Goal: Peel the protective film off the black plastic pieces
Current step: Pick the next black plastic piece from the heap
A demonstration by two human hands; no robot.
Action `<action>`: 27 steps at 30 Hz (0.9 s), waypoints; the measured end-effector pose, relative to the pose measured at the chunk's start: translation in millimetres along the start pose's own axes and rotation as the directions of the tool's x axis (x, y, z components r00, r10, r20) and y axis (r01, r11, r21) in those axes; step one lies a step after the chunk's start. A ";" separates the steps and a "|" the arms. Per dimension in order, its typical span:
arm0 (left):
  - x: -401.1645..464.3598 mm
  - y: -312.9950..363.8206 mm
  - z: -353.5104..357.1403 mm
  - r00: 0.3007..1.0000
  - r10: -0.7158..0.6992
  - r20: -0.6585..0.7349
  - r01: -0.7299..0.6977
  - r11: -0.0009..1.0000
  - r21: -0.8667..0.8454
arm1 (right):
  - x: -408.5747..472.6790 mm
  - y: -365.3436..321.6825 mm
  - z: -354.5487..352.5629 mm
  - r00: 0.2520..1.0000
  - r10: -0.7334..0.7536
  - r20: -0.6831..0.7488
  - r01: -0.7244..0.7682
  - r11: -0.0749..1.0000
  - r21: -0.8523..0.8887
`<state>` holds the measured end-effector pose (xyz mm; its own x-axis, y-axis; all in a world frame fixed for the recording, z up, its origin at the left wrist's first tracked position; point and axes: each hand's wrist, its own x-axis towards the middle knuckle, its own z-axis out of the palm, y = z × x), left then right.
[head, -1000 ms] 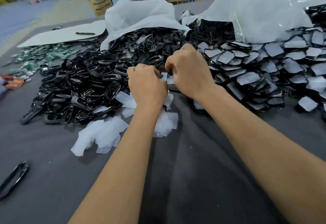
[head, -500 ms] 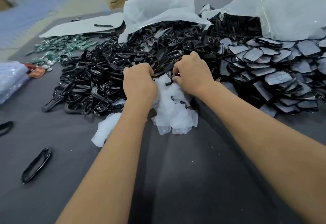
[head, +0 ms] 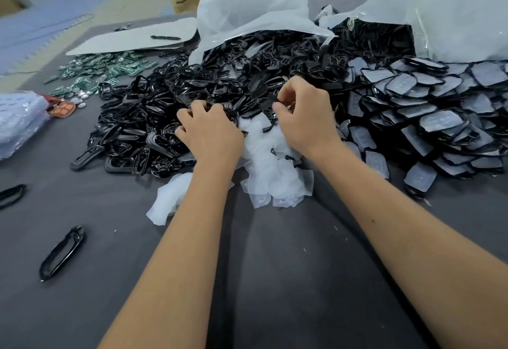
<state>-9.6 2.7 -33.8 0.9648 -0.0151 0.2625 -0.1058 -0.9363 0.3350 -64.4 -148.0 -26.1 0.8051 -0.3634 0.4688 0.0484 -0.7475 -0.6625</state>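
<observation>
Left hand (head: pixel 210 131) sits knuckles-up at the near edge of the heap of bare black plastic pieces (head: pixel 154 117), fingers curled down into them; what it grips is hidden under the hand, so can't tell whether it holds anything. Right hand (head: pixel 305 117) is just beside it, fingers and thumb curled, pinching a small black piece (head: pixel 270 101) at its fingertips, above the pile of peeled film (head: pixel 275 172). That film pile lies white and crumpled on the grey desk (head: pixel 275 280), directly below and between both hands, w/ another wad of film (head: pixel 167 197) left of the left forearm. To the right, a spread of black pieces w/ film still on (head: pixel 428 106), greyish faces up. Behind: two clear plastic bags, the middle bag (head: pixel 253 13) and the right bag (head: pixel 453 13), both w/ black pieces spilling out. Far left: green circuit boards (head: pixel 110 69). Near left on the desk: a lone black frame (head: pixel 61 252), well apart from the heap.
</observation>
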 end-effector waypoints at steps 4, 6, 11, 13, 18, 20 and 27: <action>-0.8 -2.4 -0.5 0.998 0.002 -0.067 -0.010 0.994 -0.113 | -21.9 -3.0 10.2 0.999 0.033 -0.011 -0.028 0.962 0.270; -6.5 -1.7 0.2 0.997 -0.009 -0.080 -0.006 0.983 -0.185 | -27.4 0.1 13.2 0.996 0.086 0.030 -0.091 0.928 0.361; -17.9 3.2 -3.0 0.958 0.046 -0.283 -0.151 0.919 -0.363 | -26.8 6.6 9.0 0.978 0.170 0.120 -0.208 0.783 0.586; -21.6 6.7 -8.1 0.948 0.070 -0.310 -0.232 0.819 -0.525 | -26.8 8.3 7.9 0.973 0.175 0.147 -0.229 0.735 0.638; -38.0 7.3 -5.3 0.979 0.092 -0.182 -0.199 0.629 -0.752 | -25.4 10.9 9.2 0.964 0.198 0.178 -0.265 0.671 0.693; -39.6 4.8 1.0 0.986 0.100 -0.132 -0.165 0.627 -0.761 | -25.9 11.4 8.7 0.968 0.178 0.177 -0.251 0.674 0.694; -36.8 4.3 4.1 0.992 0.035 -0.125 -0.120 0.604 -0.788 | -25.8 9.3 8.6 0.980 0.130 0.152 -0.199 0.722 0.663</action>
<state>-44.6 -2.2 -45.8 0.9229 -0.0035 0.3849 -0.3696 -0.2871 0.8837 -79.7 -140.7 -49.4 0.8852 -0.3682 0.2845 0.2671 -0.0985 -0.9586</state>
